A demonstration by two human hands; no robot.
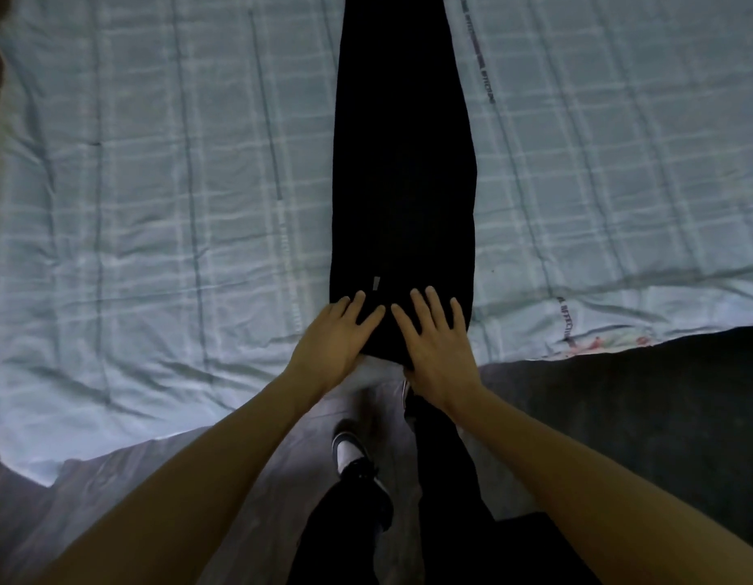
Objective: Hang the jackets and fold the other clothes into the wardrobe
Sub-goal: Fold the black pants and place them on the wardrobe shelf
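A long black garment [402,171], folded lengthwise into a narrow strip, lies stretched away from me on the pale blue checked bed sheet [155,183]. A small grey tag shows near its near end. My left hand [334,335] lies flat with straight fingers on the near left corner of the garment. My right hand [436,339] presses flat on the near right part, fingers spread. Neither hand grips the cloth. The far end of the garment runs out of the top of the view.
The bed's near edge crosses the lower view. A dark grey cover [640,415] hangs over the bed at the right. My legs in black trousers and a black-and-white shoe [357,462] stand on the grey floor below.
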